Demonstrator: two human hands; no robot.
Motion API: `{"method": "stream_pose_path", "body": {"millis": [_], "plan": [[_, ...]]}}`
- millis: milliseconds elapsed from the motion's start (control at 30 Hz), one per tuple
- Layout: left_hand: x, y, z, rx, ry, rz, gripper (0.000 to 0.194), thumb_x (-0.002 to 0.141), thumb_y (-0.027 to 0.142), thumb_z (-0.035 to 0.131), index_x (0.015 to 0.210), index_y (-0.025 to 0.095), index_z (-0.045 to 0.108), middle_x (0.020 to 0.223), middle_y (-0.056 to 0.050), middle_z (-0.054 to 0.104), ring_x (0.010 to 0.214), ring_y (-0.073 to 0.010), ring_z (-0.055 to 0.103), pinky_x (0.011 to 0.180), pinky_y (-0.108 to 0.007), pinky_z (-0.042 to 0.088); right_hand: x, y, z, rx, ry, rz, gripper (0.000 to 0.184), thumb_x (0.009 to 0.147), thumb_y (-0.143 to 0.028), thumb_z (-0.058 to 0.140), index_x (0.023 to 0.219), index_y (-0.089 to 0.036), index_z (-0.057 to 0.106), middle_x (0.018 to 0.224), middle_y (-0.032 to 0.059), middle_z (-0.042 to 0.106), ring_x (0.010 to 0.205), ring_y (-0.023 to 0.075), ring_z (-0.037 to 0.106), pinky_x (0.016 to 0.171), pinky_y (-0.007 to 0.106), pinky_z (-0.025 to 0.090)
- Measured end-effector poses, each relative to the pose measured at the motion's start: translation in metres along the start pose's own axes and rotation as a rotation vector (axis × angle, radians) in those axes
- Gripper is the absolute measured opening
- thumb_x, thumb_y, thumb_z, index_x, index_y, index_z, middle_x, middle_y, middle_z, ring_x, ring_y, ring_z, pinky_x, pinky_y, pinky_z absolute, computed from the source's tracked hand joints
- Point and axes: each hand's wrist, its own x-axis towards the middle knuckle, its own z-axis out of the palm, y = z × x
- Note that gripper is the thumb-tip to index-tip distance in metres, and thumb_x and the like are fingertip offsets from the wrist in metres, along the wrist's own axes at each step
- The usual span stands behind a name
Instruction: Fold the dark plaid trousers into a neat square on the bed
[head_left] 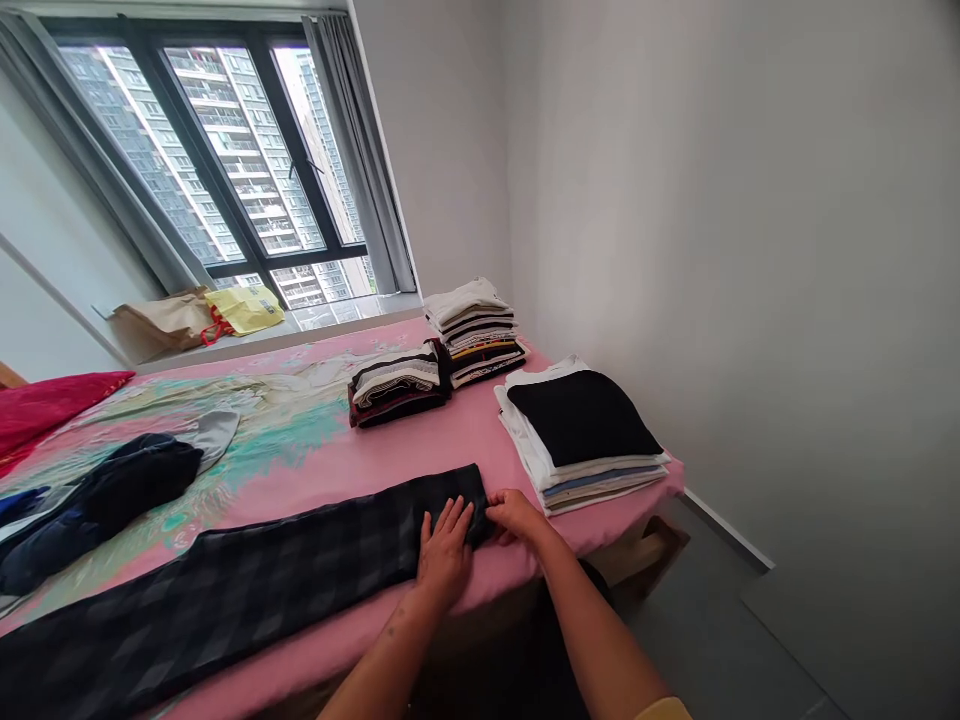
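On the pink bed [450, 440], hands press unlabelled dark checked trousers [247, 590].

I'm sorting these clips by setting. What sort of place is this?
Most likely a bedroom in a high-rise flat: a bed with a pink sheet, stacks of folded clothes on it, and a large window facing apartment towers.

- 3 stacks of folded clothes: white-topped stack [478, 328], striped stack [397, 385], black-topped stack [581, 430]
- 1 dark plaid garment [247, 580] laid flat
- 1 dark heap of loose clothes [97, 505]
- 2 bags on sill: brown bag [161, 320], yellow bag [244, 308]
- 2 hands: left hand [444, 552], right hand [517, 515]
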Motion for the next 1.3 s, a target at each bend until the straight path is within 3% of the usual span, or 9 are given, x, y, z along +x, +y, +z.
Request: {"method": "stream_pose_path", "body": {"millis": [133, 467, 700, 800, 867, 967, 1033, 1133, 1300], "plan": [[0.001, -0.003, -0.003, -0.023, 0.042, 0.000, 0.067, 0.073, 0.006, 0.038, 0.137, 0.022, 0.040, 0.146, -0.001, 0.033, 0.136, -0.0206, 0.026, 0.111, -0.052, 0.009, 0.001, 0.000, -0.001, -0.015, -0.008, -0.009, 0.010, 0.072, -0.020, 0.050, 0.079, -0.016, 0.056, 0.056, -0.0037, 0.054, 0.044, 0.0087, 0.053, 0.041, 0.017, 0.044], [-0.002, 0.005, -0.007, -0.023, 0.056, -0.106, 0.064, 0.073, 0.012, 0.042, 0.136, 0.022, 0.043, 0.146, -0.003, 0.032, 0.136, -0.0233, 0.026, 0.111, -0.054, -0.002, 0.005, -0.001, 0.001, -0.061, 0.008, -0.021, 0.018, 0.074, -0.020, 0.050, 0.091, -0.017, 0.056, 0.065, -0.0019, 0.059, 0.048, 0.0105, 0.056, 0.043, 0.021, 0.048], [0.000, 0.011, -0.007, 0.021, 0.032, -0.196, 0.063, 0.074, 0.020, 0.048, 0.136, 0.029, 0.043, 0.149, -0.003, 0.026, 0.138, -0.0283, 0.016, 0.107, -0.061, -0.002, 0.016, 0.002, 0.005, -0.122, 0.086, -0.015, 0.017, 0.079, -0.033, 0.053, 0.086, -0.017, 0.052, 0.059, -0.0023, 0.057, 0.042, 0.0114, 0.054, 0.038, 0.023, 0.048], [0.007, 0.011, -0.014, 0.015, -0.041, -0.301, 0.067, 0.073, 0.024, 0.052, 0.138, 0.030, 0.038, 0.150, -0.006, 0.022, 0.139, -0.0337, 0.010, 0.103, -0.066, -0.001, 0.019, 0.004, 0.005, -0.139, 0.090, -0.019, 0.014, 0.077, -0.029, 0.054, 0.086, -0.017, 0.052, 0.062, -0.0015, 0.059, 0.041, 0.0121, 0.056, 0.036, 0.023, 0.047], [0.014, 0.006, -0.025, -0.037, -0.158, -0.329, 0.069, 0.073, 0.033, 0.055, 0.139, 0.028, 0.037, 0.151, -0.009, 0.020, 0.138, -0.0371, 0.008, 0.100, -0.069, 0.002, 0.020, 0.004, 0.005, -0.147, 0.095, -0.023, 0.013, 0.077, -0.028, 0.054, 0.084, -0.017, 0.053, 0.064, -0.0009, 0.060, 0.041, 0.0120, 0.056, 0.036, 0.022, 0.046], [0.027, -0.009, -0.045, -0.221, -0.325, -0.295, 0.068, 0.070, 0.052, 0.060, 0.133, 0.027, 0.047, 0.148, -0.012, 0.027, 0.136, -0.0396, 0.015, 0.099, -0.069, 0.009, 0.020, 0.005, 0.005, -0.153, 0.108, -0.029, 0.012, 0.076, -0.027, 0.053, 0.082, -0.017, 0.054, 0.065, -0.0006, 0.060, 0.040, 0.0117, 0.055, 0.035, 0.022, 0.045], [0.035, -0.022, -0.054, -0.299, -0.269, -0.259, 0.058, 0.075, 0.054, 0.057, 0.125, 0.025, 0.055, 0.142, -0.012, 0.038, 0.134, -0.0349, 0.024, 0.104, -0.060, 0.014, 0.019, 0.005, 0.005, -0.153, 0.106, -0.028, 0.012, 0.077, -0.028, 0.052, 0.084, -0.017, 0.053, 0.062, -0.0007, 0.060, 0.040, 0.0125, 0.055, 0.034, 0.022, 0.045], [0.046, -0.042, -0.056, -0.156, -0.078, -0.246, 0.042, 0.087, 0.038, 0.045, 0.126, 0.022, 0.052, 0.140, -0.010, 0.042, 0.134, -0.0254, 0.028, 0.108, -0.048, 0.019, 0.019, 0.005, 0.006, -0.154, 0.095, -0.028, 0.014, 0.078, -0.029, 0.049, 0.086, -0.018, 0.053, 0.058, -0.0011, 0.059, 0.040, 0.0145, 0.056, 0.034, 0.022, 0.044], [0.056, -0.067, -0.052, 0.046, -0.061, -0.278, 0.037, 0.090, 0.028, 0.038, 0.124, 0.023, 0.050, 0.128, -0.010, 0.052, 0.124, -0.0259, 0.039, 0.105, -0.053, 0.014, 0.019, 0.007, 0.006, -0.165, 0.098, -0.049, 0.015, 0.077, -0.030, 0.050, 0.085, -0.018, 0.053, 0.058, -0.0004, 0.060, 0.042, 0.0148, 0.057, 0.034, 0.022, 0.043]]}}
